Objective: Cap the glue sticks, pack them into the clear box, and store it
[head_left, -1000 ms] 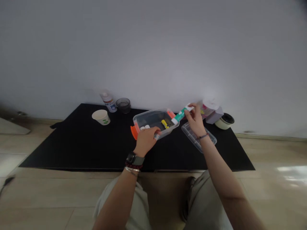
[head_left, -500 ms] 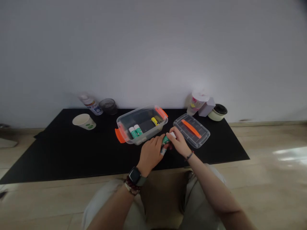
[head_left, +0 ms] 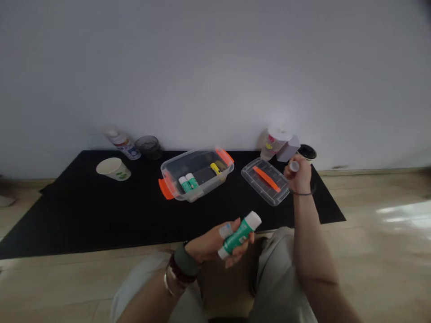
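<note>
My left hand, palm up at the table's front edge, holds a green and white glue stick. My right hand is closed around a small white cap, over the right side of the table near the lid. An open clear box with orange latches holds two green and white glue sticks at its left end and a yellow item at its right. The clear lid with an orange handle lies flat to the right of the box.
On the left of the black table are a paper cup, a leaning spray bottle and a dark glass bowl. At the back right are a plastic cup, a pale box and a black-lidded pot.
My hands have moved apart. The left has come down toward me with the glue stick, and its palm has turned up. The right has moved right, holding the white cap.
</note>
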Available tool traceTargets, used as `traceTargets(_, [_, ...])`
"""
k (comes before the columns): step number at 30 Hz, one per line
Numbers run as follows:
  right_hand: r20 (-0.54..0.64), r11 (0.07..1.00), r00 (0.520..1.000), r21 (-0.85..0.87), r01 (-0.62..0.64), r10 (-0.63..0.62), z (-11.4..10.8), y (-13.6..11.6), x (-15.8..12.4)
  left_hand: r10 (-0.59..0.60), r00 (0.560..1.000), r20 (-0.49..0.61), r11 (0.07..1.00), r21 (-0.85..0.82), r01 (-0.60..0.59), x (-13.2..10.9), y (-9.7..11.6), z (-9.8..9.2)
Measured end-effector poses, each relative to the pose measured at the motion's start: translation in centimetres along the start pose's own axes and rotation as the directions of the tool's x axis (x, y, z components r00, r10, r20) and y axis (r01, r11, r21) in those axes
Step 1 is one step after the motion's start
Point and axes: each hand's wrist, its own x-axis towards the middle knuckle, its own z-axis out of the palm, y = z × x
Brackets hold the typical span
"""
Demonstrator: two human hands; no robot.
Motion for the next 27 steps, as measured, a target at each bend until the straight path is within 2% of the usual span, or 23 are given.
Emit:
traceTargets(1, [-0.019,0.998,1.000,-0.050,-0.023,0.022,0.4,0.5,0.0,0.026,0.999,-0.036,0.999,-0.017,-0.027,0.3,-0.3,-0.2])
traceTargets(2, [0.014,0.989,0.999,-0.142,-0.048,0.050,1.3,1.0,-0.1,0.078,0.987,-0.142,0.997,-0.014,-0.081,0.7,-0.6,-0.6])
traceTargets(3, [0.096,0.961,0.991,-0.270,-0.065,0.094,2.6,1.5,-0.4,0.133,0.950,-0.284,0.991,0.005,-0.137,1.4,-0.7,-1.1])
traceTargets(4, [0.225,0.907,0.961,-0.418,-0.054,0.161,4.1,2.1,-0.6,0.168,0.889,-0.426,0.985,0.028,-0.173,2.1,-0.9,-1.8])
traceTargets(6, [0.401,0.759,0.850,-0.651,0.002,0.341,7.1,2.9,-1.0,0.168,0.770,-0.615,0.982,0.036,-0.185,3.5,-0.9,-3.2])
traceTargets(7, [0.428,0.702,0.812,-0.711,0.031,0.398,8.2,3.1,-1.0,0.150,0.737,-0.659,0.984,0.028,-0.175,3.9,-0.9,-3.8])
traceTargets(8, [0.421,0.669,0.808,-0.742,0.045,0.412,8.9,3.1,-1.0,0.132,0.721,-0.681,0.987,0.021,-0.161,4.3,-0.8,-4.4])
traceTargets(9, [0.394,0.662,0.833,-0.748,0.046,0.388,9.2,3.1,-0.8,0.119,0.713,-0.691,0.989,0.022,-0.144,4.4,-0.8,-4.8])
traceTargets(11, [0.298,0.696,0.915,-0.717,0.026,0.273,9.1,2.6,-0.6,0.113,0.693,-0.712,0.993,0.053,-0.107,4.5,-0.9,-5.5])
traceTargets(13, [0.251,0.759,0.947,-0.651,0.012,0.200,8.5,1.9,-0.9,0.123,0.659,-0.742,0.992,0.107,-0.065,4.3,-1.1,-5.8])
traceTargets(14, [0.291,0.798,0.934,-0.602,0.013,0.205,8.2,1.6,-1.2,0.136,0.645,-0.752,0.989,0.141,-0.044,4.3,-1.3,-6.0])
traceTargets(16, [0.467,0.873,0.849,-0.487,0.011,0.249,8.1,1.2,-2.1,0.188,0.651,-0.735,0.973,0.231,-0.020,4.3,-1.6,-6.3])
traceTargets(18, [0.609,0.906,0.747,-0.424,0.022,0.267,8.3,1.1,-2.9,0.273,0.697,-0.663,0.938,0.346,-0.038,4.4,-1.8,-6.6])
traceTargets(19, [0.637,0.905,0.722,-0.424,0.034,0.272,8.4,1.2,-3.2,0.314,0.725,-0.613,0.914,0.402,-0.055,4.5,-2.0,-6.9])
traceTargets(21, [0.624,0.875,0.722,-0.482,0.054,0.299,8.5,1.6,-3.1,0.377,0.763,-0.525,0.854,0.516,-0.067,4.7,-2.2,-7.6])
traceTargets(23, [0.549,0.796,0.753,-0.603,0.059,0.361,8.1,2.2,-2.6,0.425,0.758,-0.495,0.771,0.636,-0.016,4.8,-2.3,-8.7])
traceTargets(24, [0.492,0.734,0.775,-0.677,0.053,0.398,7.8,2.6,-2.3,0.458,0.736,-0.498,0.719,0.695,0.023,4.8,-2.2,-9.4])
traceTargets(27, [0.309,0.538,0.832,-0.843,0.015,0.461,7.1,3.7,-1.6,0.601,0.628,-0.494,0.553,0.824,0.120,4.8,-1.7,-11.5])
